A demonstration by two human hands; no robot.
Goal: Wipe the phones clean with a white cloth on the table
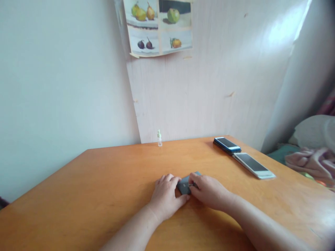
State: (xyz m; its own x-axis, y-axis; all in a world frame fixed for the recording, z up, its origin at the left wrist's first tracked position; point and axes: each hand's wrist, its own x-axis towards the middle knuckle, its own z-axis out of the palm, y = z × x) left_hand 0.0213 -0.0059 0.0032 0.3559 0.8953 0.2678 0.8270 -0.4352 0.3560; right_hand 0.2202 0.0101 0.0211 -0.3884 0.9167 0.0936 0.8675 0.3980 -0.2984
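A dark grey, flat rectangular slab [184, 187] lies on the orange-brown wooden surface [104, 188]. The left hand [166, 192], thumb and forefinger parted, holds the slab's left end, presumably to steady it. Over the slab's right part, the right hand's [206, 190] fingers pinch together on a small silvery piece [193, 184], too hidden to identify; such a grip suggests fine handling.
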